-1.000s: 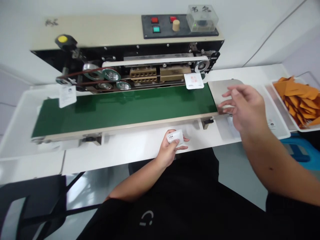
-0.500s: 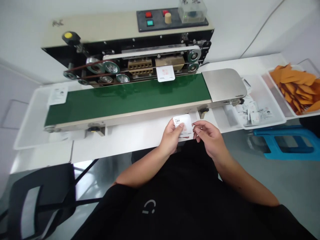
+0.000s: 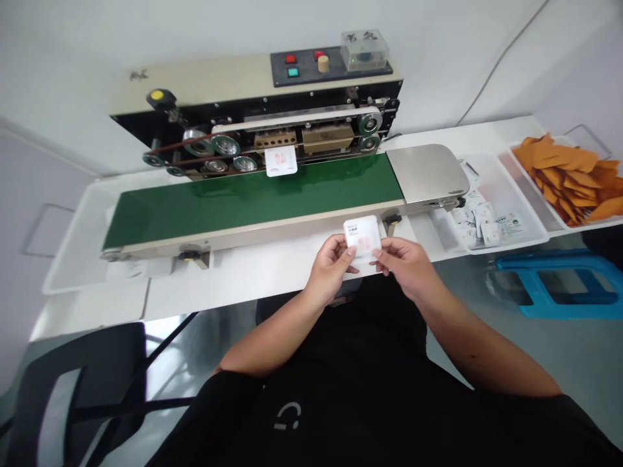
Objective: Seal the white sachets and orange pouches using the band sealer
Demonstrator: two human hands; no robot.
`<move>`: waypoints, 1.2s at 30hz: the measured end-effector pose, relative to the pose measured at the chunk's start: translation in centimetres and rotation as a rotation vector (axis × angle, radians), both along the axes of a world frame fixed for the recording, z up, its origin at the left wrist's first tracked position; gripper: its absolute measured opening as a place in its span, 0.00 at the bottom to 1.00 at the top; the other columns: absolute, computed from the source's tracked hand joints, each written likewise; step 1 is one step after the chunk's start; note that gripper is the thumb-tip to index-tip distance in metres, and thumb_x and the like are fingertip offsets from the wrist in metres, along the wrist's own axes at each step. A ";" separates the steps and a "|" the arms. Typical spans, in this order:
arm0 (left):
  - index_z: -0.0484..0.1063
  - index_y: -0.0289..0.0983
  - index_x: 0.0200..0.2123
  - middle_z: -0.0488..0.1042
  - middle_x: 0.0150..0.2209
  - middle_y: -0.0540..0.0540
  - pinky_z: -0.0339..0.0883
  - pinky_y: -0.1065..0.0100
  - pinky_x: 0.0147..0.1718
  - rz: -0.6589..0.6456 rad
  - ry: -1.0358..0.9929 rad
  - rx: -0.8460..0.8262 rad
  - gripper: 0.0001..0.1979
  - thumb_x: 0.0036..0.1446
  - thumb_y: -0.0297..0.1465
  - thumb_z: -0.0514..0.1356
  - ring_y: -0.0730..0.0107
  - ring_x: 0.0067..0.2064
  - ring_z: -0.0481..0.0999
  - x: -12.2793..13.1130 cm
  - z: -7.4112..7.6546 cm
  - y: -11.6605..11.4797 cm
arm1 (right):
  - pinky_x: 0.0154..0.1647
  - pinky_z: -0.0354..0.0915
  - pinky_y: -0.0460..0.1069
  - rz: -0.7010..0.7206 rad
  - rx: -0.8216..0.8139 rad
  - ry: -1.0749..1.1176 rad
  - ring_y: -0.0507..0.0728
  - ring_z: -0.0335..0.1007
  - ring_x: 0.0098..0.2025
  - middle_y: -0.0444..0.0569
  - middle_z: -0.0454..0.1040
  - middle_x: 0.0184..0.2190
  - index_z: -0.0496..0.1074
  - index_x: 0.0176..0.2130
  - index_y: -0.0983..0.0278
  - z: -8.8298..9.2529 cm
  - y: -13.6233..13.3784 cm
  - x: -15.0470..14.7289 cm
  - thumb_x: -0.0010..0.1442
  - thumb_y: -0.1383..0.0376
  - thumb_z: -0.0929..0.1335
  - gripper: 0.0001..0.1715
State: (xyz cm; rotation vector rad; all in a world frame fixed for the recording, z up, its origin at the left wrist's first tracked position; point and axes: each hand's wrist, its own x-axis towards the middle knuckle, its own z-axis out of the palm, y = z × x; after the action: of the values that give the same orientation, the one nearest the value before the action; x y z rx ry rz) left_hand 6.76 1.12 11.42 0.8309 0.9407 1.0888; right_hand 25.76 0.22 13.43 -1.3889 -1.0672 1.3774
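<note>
The left hand [image 3: 331, 267] and the right hand [image 3: 406, 263] share one white packet [image 3: 363, 235], each pinching a near corner, thumb on the printed face and fingers behind. Both grips are closed on it. The packet is held tilted, face up, over the near edge of the table [image 3: 243, 280], just on the near side of the belt [image 3: 233, 200] and towards its right end.

A second packet [image 3: 281, 162] sits at the far side of the belt, its far edge against the machine [image 3: 204, 87]; whether it rests on the belt I cannot tell. A steel plate [image 3: 426, 172] adjoins the belt's right end. Right of that, a bin [image 3: 511, 246] holds small packets [image 3: 487, 224], and farther right lie orange pieces [image 3: 574, 172] in another tray [image 3: 525, 192]. A blue stool [image 3: 531, 275] stands below, at the right.
</note>
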 end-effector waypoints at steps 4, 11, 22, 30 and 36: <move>0.76 0.39 0.47 0.75 0.42 0.45 0.78 0.70 0.34 -0.017 0.025 0.024 0.21 0.60 0.48 0.71 0.67 0.42 0.77 -1.0 -0.9 0.2 | 0.23 0.61 0.47 -0.189 0.021 0.035 0.50 0.66 0.23 0.45 0.77 0.25 0.80 0.37 0.62 2.7 4.7 3.5 0.54 0.58 0.80 0.14; 0.76 0.39 0.46 0.76 0.40 0.46 0.77 0.68 0.36 -0.029 0.031 0.001 0.20 0.61 0.47 0.71 0.69 0.38 0.76 -2.0 -3.3 0.6 | 0.24 0.59 0.46 -0.266 -0.019 0.051 0.50 0.67 0.24 0.47 0.75 0.25 0.77 0.37 0.65 7.7 13.0 7.1 0.65 0.72 0.72 0.04; 0.77 0.38 0.45 0.77 0.38 0.46 0.76 0.68 0.36 -0.030 0.011 0.005 0.20 0.62 0.49 0.70 0.69 0.37 0.76 -2.6 -4.5 2.1 | 0.26 0.56 0.45 -0.266 -0.091 -0.029 0.48 0.65 0.22 0.45 0.75 0.23 0.73 0.40 0.66 7.7 18.5 4.9 0.72 0.78 0.67 0.10; 0.77 0.38 0.45 0.77 0.38 0.45 0.76 0.67 0.36 -0.033 0.005 -0.018 0.22 0.61 0.50 0.71 0.69 0.37 0.76 -3.3 -4.9 2.5 | 0.28 0.62 0.46 -0.173 -0.080 -0.092 0.50 0.71 0.25 0.51 0.82 0.31 0.77 0.46 0.67 8.9 18.3 3.7 0.76 0.70 0.67 0.08; 0.76 0.37 0.46 0.77 0.38 0.45 0.77 0.67 0.36 -0.064 0.017 0.007 0.22 0.63 0.49 0.70 0.69 0.37 0.77 -3.6 -5.6 2.4 | 0.24 0.61 0.48 -0.336 0.051 -0.163 0.51 0.71 0.22 0.53 0.79 0.29 0.81 0.42 0.67 10.2 14.2 7.4 0.71 0.72 0.70 0.07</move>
State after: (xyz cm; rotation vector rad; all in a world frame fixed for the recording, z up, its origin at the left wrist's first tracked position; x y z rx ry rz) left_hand 3.17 3.50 5.84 0.8713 0.9185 1.0314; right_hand 33.20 14.41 23.60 -1.5807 -0.9142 1.0014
